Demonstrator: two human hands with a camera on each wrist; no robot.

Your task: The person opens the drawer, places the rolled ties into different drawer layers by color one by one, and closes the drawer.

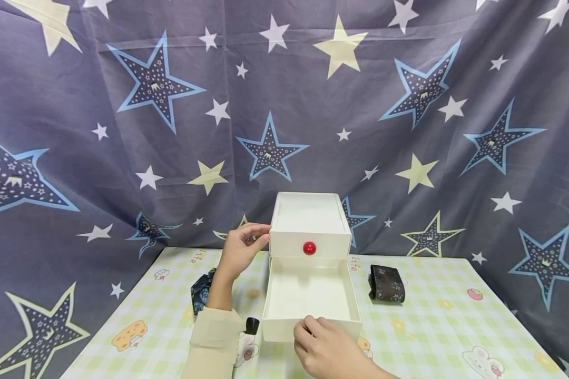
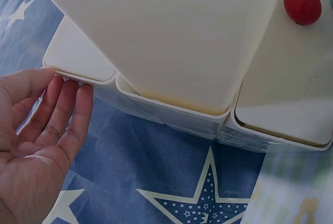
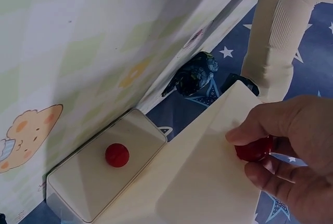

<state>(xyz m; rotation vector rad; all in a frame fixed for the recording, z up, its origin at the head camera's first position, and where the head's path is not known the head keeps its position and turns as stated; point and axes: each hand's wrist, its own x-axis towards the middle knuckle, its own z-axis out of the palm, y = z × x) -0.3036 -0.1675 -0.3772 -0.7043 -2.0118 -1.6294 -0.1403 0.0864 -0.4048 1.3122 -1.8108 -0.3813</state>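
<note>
A white drawer cabinet (image 1: 310, 210) stands on the table, with its middle drawer (image 1: 308, 295) pulled far out. Its bare white floor shows from above. My right hand (image 1: 329, 345) is at this drawer's front; in the right wrist view its thumb and fingers pinch the round red knob (image 3: 254, 149). My left hand (image 1: 244, 247) touches the cabinet's upper left front corner, its fairly straight fingers (image 2: 65, 109) against the side beside the closed top drawer (image 2: 78, 52). Below the pulled-out drawer, the closed bottom drawer (image 3: 78, 182) has another red knob (image 3: 117, 155).
A dark blue patterned bundle (image 1: 201, 292) lies left of the cabinet, partly behind my left forearm. To the right is a dark folded floral item (image 1: 386, 284). A small black object (image 1: 252, 326) shows near the left sleeve (image 1: 215, 337). A star-patterned curtain (image 1: 284, 105) hangs behind the table.
</note>
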